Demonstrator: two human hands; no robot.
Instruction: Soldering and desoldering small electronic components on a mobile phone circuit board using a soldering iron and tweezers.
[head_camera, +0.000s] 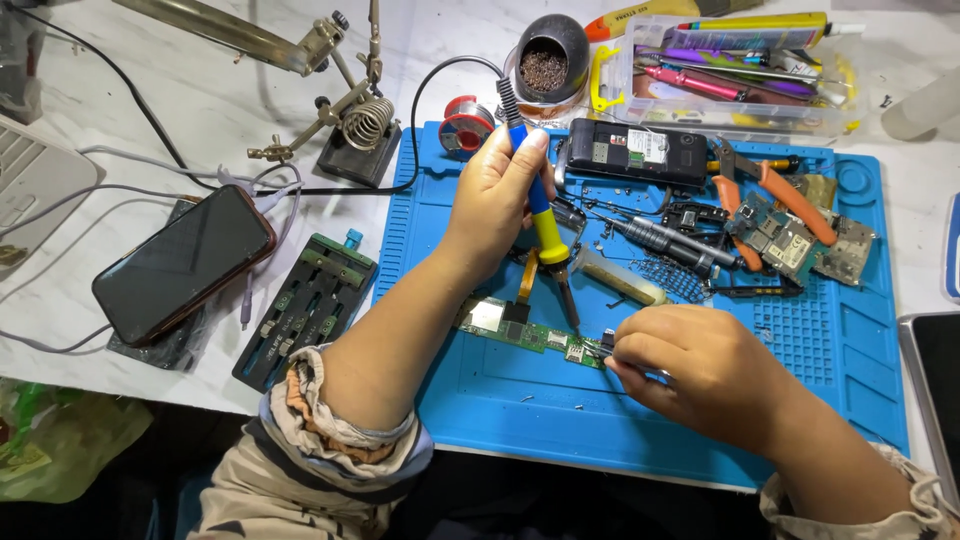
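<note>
**Iron tip down on the board**

The left hand (497, 195) grips a soldering iron (545, 225), its long axis running near-vertically, tip pointing down at the green circuit board (520, 328) on the blue mat (800, 350). The right hand (690, 365) pinches tweezers (600, 347) at the board's right end.

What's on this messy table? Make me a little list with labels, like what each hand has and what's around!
Left hand: holds a soldering iron with a blue and yellow handle, tip down at a green circuit board
Right hand: pinches tweezers at the board's end
Surface: blue mat on a white table
Left of mat: dark phone, coil stand
Top of mat: opened phone, orange-handled pliers, clear tool box
</note>
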